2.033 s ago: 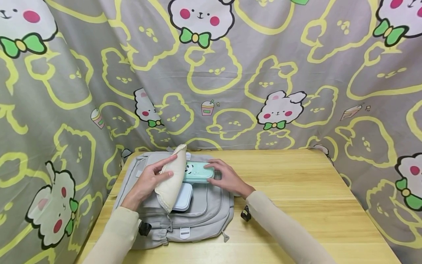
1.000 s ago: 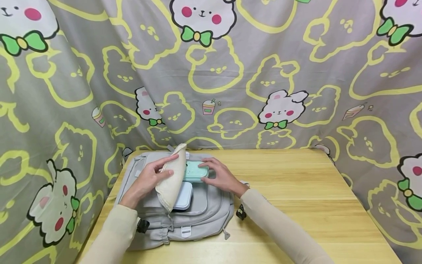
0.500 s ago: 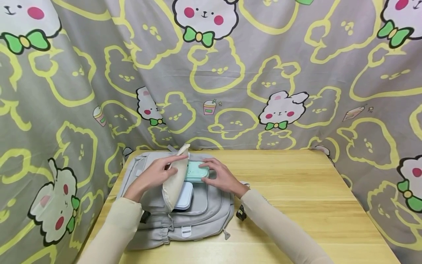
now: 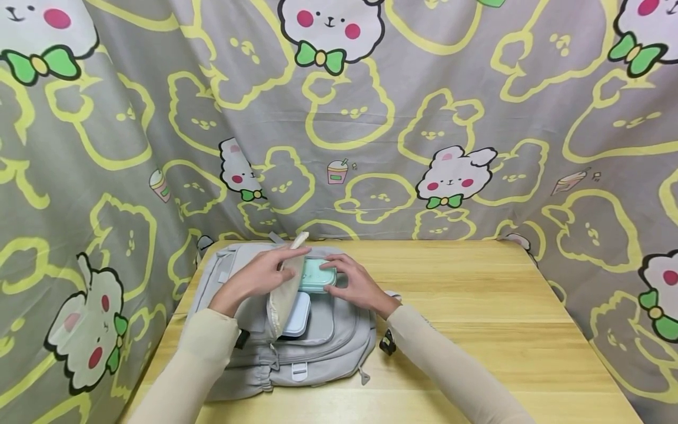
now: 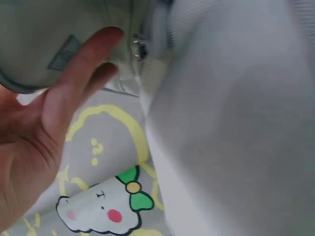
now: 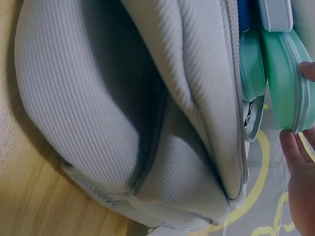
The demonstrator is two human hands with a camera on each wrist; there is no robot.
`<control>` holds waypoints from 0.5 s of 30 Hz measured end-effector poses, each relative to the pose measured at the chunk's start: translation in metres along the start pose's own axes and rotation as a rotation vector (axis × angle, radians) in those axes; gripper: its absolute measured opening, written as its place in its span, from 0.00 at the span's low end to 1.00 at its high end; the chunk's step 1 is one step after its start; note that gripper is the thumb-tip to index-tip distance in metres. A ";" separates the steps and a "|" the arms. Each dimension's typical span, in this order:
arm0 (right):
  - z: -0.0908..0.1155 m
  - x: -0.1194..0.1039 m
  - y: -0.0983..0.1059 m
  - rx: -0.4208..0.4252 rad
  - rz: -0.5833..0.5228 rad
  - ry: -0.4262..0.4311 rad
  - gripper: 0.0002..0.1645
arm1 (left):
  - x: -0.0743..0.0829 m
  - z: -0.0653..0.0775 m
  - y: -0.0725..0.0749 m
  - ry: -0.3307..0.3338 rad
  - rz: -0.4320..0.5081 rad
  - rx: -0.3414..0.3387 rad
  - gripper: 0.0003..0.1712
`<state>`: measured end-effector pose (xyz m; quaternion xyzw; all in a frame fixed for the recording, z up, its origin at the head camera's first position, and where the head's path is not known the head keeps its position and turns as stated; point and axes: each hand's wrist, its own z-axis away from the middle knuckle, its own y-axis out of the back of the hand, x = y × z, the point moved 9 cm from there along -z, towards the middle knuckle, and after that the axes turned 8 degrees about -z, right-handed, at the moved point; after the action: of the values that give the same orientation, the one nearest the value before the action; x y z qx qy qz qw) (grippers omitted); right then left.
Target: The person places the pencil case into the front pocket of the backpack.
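Note:
A grey backpack (image 4: 339,353) lies on the table at the left, its flap (image 4: 286,300) standing raised with a pale side showing. My left hand (image 4: 262,272) rests against the flap with index finger and thumb extended; in the left wrist view its fingers (image 5: 96,49) are straight with nothing between them. My right hand (image 4: 357,282) pinches the right end of a mint-green zippered pencil case (image 4: 316,275). The other end of the case is hidden behind the flap. Just below it, a light blue case (image 4: 298,314) pokes out from under the flap.
The wooden table (image 4: 477,330) extends to the right of the backpack. A patterned grey curtain (image 4: 371,129) hangs behind and along both sides. In the right wrist view, a second green case (image 6: 252,69) sits beside the held one.
The pencil case first slid left under the flap with my right hand, then both held still. My left hand moved right, tilting the flap further over the cases.

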<state>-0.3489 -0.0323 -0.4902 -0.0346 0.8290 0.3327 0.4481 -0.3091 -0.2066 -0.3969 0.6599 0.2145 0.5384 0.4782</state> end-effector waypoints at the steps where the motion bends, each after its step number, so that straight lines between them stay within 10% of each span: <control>1: 0.000 0.000 0.000 -0.001 0.001 -0.002 0.26 | 0.001 -0.001 -0.001 0.004 -0.013 -0.014 0.33; 15: 0.000 0.000 0.000 -0.011 -0.011 -0.020 0.26 | -0.010 -0.005 -0.006 0.167 -0.029 -0.008 0.27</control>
<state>-0.3488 -0.0323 -0.4900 -0.0383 0.8224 0.3353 0.4580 -0.3159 -0.2095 -0.4076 0.6076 0.2613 0.5853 0.4690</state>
